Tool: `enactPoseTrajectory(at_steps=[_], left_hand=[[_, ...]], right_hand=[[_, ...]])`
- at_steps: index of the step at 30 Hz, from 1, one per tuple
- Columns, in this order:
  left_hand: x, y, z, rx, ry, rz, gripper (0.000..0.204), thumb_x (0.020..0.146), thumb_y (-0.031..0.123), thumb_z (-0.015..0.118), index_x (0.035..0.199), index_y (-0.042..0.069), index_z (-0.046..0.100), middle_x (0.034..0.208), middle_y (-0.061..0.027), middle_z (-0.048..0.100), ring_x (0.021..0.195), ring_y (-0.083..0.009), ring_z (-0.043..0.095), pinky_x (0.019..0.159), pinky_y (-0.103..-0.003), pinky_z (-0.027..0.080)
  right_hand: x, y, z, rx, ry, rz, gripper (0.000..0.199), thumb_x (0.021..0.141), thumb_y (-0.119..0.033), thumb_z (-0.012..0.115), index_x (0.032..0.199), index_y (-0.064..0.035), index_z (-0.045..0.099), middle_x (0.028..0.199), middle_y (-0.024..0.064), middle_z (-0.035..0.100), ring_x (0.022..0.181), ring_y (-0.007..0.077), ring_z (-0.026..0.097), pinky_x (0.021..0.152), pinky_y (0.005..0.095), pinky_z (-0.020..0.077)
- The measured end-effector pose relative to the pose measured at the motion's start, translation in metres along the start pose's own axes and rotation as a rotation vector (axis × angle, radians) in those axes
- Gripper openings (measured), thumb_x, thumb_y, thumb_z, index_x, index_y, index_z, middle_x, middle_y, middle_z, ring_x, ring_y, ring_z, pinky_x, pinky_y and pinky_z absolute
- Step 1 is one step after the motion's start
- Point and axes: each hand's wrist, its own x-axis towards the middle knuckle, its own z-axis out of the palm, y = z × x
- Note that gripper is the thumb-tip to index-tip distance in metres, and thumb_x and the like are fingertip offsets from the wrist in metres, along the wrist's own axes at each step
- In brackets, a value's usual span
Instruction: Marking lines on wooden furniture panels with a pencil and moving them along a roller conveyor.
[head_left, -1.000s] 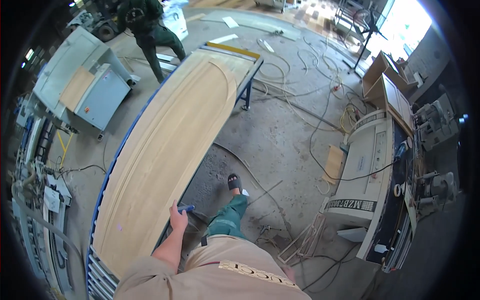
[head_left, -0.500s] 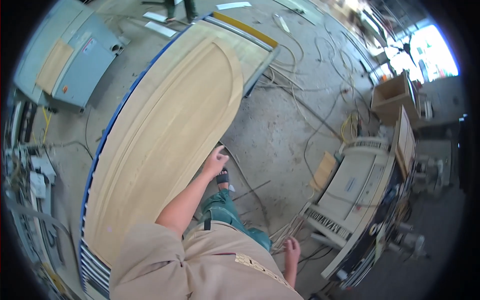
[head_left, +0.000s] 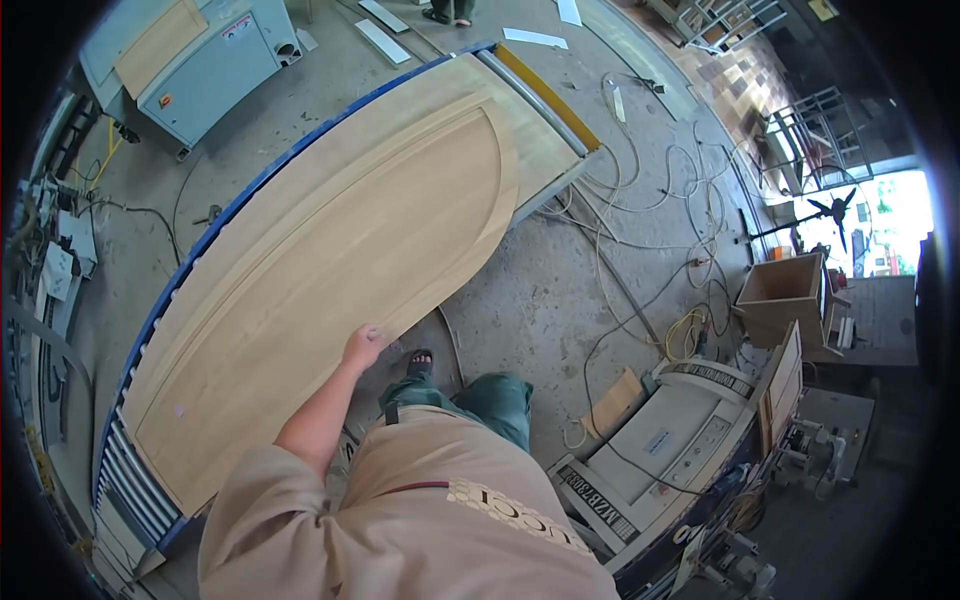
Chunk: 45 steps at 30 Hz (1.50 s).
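A large pale wooden door panel [head_left: 300,270], with a moulded groove and raised border, lies flat on a blue-edged roller table [head_left: 210,245]. My left hand [head_left: 364,346] is at the panel's near long edge, its fingers curled closed. Whether it touches the wood, and what it holds, if anything, I cannot make out. My right hand is out of view.
A grey-blue machine cabinet [head_left: 215,85] stands at the far left. To the right are a beige machine [head_left: 660,440], a wooden box [head_left: 785,285] and a black fan [head_left: 835,212]. Hoses [head_left: 690,190] and cables trail over the floor. Another person's feet [head_left: 447,18] show at the top.
My left hand has gone from loosely open beside the panel to closed at its edge. My right hand has left the view. The view has turned, and my stance has shifted.
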Motion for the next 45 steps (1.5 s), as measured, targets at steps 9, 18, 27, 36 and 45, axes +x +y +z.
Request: enactPoseTrajectory(at_steps=[9, 18, 27, 36, 45], left_hand=[[-0.001, -0.003, -0.035, -0.254, 0.367, -0.141, 0.032, 0.096, 0.022, 0.067, 0.12, 0.001, 0.071, 0.092, -0.0095, 0.074, 0.075, -0.0165, 0.068, 0.067, -0.034, 0.055], [-0.174, 0.058, 0.126, -0.291, 0.457, -0.664, 0.042, 0.092, 0.033, 0.072, 0.121, 0.003, 0.072, 0.109, -0.0203, 0.076, 0.103, -0.0332, 0.073, 0.092, -0.041, 0.056], [-0.27, 0.119, 0.234, -0.54, 0.536, -0.89, 0.05, 0.094, 0.036, 0.072, 0.132, 0.004, 0.068, 0.113, -0.0211, 0.075, 0.1, -0.0312, 0.074, 0.09, -0.041, 0.056], [-0.209, 0.103, 0.241, -0.685, 0.572, -0.873, 0.038, 0.091, 0.033, 0.073, 0.115, 0.004, 0.075, 0.102, -0.0185, 0.076, 0.092, -0.0299, 0.073, 0.085, -0.04, 0.056], [-0.091, 0.063, 0.167, -0.558, 0.519, -0.616, 0.037, 0.091, 0.035, 0.071, 0.114, 0.006, 0.076, 0.108, -0.0196, 0.076, 0.101, -0.0336, 0.073, 0.089, -0.042, 0.056]], right_hand=[[0.16, -0.267, 0.021, -0.493, -0.258, -0.169, 0.039, 0.101, -0.027, 0.07, 0.13, -0.0011, 0.069, 0.118, 0.0142, 0.074, 0.102, 0.0236, 0.071, 0.091, 0.0348, 0.0556], [0.435, -0.543, -0.088, -0.397, -0.42, -0.049, 0.03, 0.103, -0.035, 0.059, 0.121, -0.0118, 0.066, 0.103, 0.0028, 0.07, 0.085, 0.0157, 0.067, 0.068, 0.0301, 0.0512], [0.464, -0.648, 0.058, -0.646, -0.537, -0.118, 0.032, 0.103, -0.032, 0.059, 0.128, -0.0144, 0.066, 0.107, 0.0013, 0.071, 0.089, 0.0147, 0.067, 0.074, 0.0322, 0.0517], [0.333, -0.642, 0.144, -0.9, -0.924, -0.378, 0.035, 0.104, -0.026, 0.063, 0.134, -0.0086, 0.066, 0.111, 0.0051, 0.073, 0.091, 0.0161, 0.069, 0.077, 0.0315, 0.0525], [0.327, -0.669, 0.028, -0.816, -0.482, -0.264, 0.029, 0.101, -0.027, 0.065, 0.121, -0.0067, 0.069, 0.1, 0.0034, 0.072, 0.088, 0.0152, 0.07, 0.07, 0.0293, 0.0518]])
